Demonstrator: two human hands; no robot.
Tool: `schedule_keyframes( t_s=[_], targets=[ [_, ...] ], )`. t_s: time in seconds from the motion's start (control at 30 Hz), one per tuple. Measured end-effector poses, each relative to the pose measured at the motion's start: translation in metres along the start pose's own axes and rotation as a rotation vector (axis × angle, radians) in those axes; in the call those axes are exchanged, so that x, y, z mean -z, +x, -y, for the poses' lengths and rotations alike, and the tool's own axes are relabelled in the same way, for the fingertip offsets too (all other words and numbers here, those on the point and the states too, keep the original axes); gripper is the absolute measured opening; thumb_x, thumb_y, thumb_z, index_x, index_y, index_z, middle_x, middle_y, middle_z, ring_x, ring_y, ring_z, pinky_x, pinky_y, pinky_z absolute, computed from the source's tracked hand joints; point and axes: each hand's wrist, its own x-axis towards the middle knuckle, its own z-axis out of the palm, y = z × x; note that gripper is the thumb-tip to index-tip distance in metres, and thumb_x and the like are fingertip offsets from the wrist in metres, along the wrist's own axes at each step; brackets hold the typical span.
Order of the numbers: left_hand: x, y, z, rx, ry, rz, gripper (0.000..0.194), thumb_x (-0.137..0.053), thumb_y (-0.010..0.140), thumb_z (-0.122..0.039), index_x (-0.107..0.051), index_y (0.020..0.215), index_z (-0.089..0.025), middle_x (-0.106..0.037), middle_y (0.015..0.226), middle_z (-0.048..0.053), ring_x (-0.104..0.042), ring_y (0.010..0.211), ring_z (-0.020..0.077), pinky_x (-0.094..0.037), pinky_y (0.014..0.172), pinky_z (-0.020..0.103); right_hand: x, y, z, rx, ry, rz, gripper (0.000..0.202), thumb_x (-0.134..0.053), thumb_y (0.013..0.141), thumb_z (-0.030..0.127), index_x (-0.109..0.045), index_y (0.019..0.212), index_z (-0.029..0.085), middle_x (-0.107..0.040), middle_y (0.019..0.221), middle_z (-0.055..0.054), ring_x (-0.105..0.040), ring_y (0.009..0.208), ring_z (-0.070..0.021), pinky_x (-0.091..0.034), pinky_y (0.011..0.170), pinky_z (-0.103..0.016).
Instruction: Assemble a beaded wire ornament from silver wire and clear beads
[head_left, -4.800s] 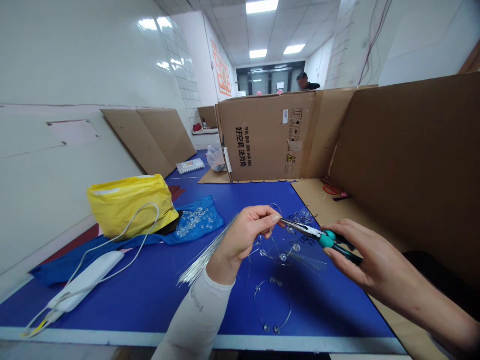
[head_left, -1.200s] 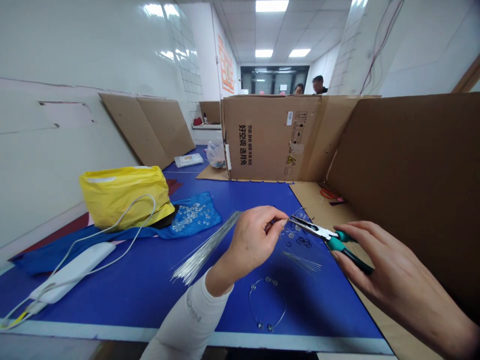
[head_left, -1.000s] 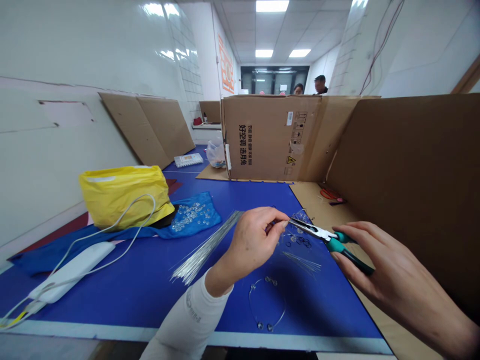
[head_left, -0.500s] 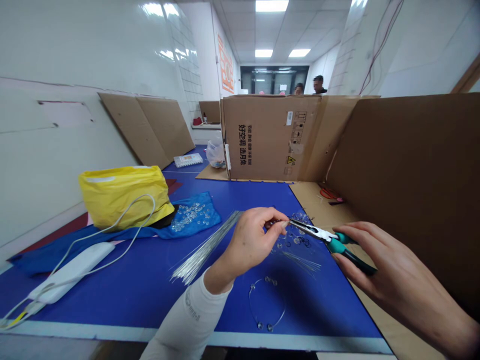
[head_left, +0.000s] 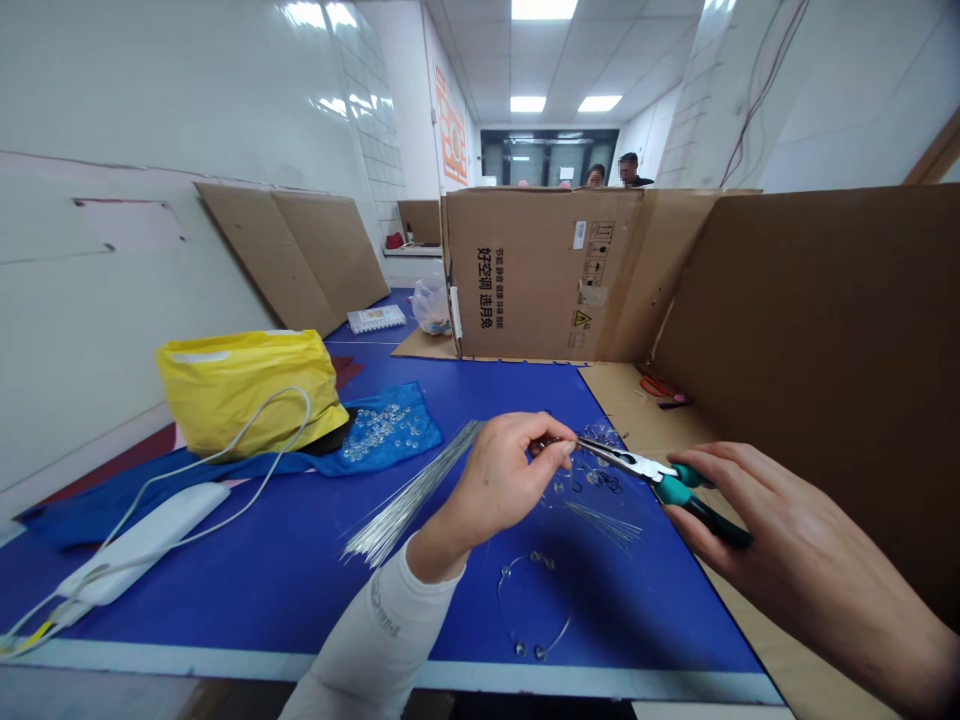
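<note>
My left hand pinches a small piece of thin wire between thumb and fingertips above the blue table. My right hand grips teal-handled needle-nose pliers, whose tip meets the wire at my left fingertips. Below the hands lie a wire loop with clear beads, a few short wires and small beaded pieces. A bundle of straight silver wires lies left of my left wrist.
A yellow bag and a blue cloth with clear beads sit at the left, with a white device and cable nearer. Cardboard walls stand at the right and back. Two people are far behind.
My hands and the pliers stay almost still since a second ago, the pliers' tip working at the wire. Since 4.8 s ago the view shifted and the beaded wire lies lower on the table.
</note>
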Motion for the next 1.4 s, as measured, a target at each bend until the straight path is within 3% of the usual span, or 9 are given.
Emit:
schedule_keyframes(
  t_s=[0.63,0.97,1.4],
  targets=[
    [-0.0012,0.0011,0.0034,-0.007,0.013,-0.002,0.012,-0.061,0.087,-0.013,-0.071,0.082,-0.018,-0.075,0.071,0.0,-0.066,0.065,0.0134,-0.047,0.064,0.026,-0.0001,0.0035,0.0026,0.054,-0.094,0.008,0.034,-0.045,0.103,0.04,-0.062,0.108,0.011,-0.068,0.088,-0.012,-0.068,0.07,-0.0229,-0.055,0.06,-0.036],
    [0.0003,0.0046,0.0024,0.117,-0.155,0.074,0.013,-0.061,0.089,-0.022,-0.071,0.083,-0.016,-0.074,0.07,0.004,-0.066,0.064,0.0141,-0.05,0.063,0.027,0.0062,-0.0001,-0.0006,-0.091,0.125,0.095,0.04,-0.05,0.1,0.048,-0.065,0.118,0.016,-0.071,0.106,-0.014,-0.073,0.083,-0.0252,-0.061,0.069,-0.037],
    [-0.001,0.0068,0.0054,0.189,-0.284,0.11,0.013,-0.064,0.088,-0.024,-0.071,0.082,-0.016,-0.069,0.068,0.002,-0.061,0.062,0.0125,-0.046,0.057,0.024,0.004,-0.0056,-0.001,-0.085,0.024,0.057,0.045,-0.046,0.101,0.05,-0.065,0.117,0.013,-0.07,0.107,-0.017,-0.073,0.084,-0.0281,-0.06,0.069,-0.042]
  ],
)
